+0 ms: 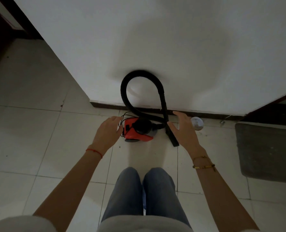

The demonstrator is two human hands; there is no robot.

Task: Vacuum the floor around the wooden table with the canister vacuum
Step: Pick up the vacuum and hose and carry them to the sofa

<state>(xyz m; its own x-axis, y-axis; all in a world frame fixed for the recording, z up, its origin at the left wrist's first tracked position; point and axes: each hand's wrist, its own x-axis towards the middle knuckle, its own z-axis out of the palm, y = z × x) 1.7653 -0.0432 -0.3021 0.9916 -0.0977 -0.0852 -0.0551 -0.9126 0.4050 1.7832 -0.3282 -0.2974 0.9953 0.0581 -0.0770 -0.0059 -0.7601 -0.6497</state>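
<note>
Fig.: task at start, nothing vacuumed yet. Vacuum (137,131) sits on floor (30,131) by the wall (155,39), hose (138,76) looped up at 12 o'clock, nozzle (173,139) resting on tile at its 3 o'clock. Left hand (108,131) spread, fingers straight, just beside the body, holding nothing; right hand (183,129) likewise spread near the nozzle (contact can't be told). Wooden table not in view. Left to do: pick up, switch on, all the cleaning.
</note>
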